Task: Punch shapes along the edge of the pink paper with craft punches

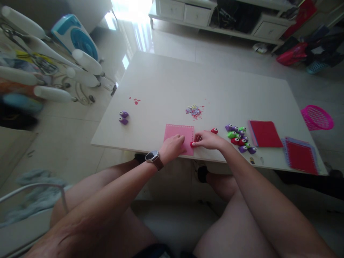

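Note:
A pink square sheet of paper (176, 133) lies at the near edge of the white table (204, 84). My left hand (174, 145), with a watch on its wrist, rests on the sheet with fingers curled down. My right hand (208, 139) pinches a small red paper punch (192, 144) against the sheet's right edge. Another red punch (214, 130) sits just beyond my right hand. A small heap of punched confetti (194, 110) lies further back.
Several green, red and purple punches (240, 138) cluster to the right, beside two stacks of red paper (264, 133) (301, 156). Two purple punches (123, 117) stand at left. A pink basket (317, 117) is on the floor, right. A drying rack (51, 71) stands left.

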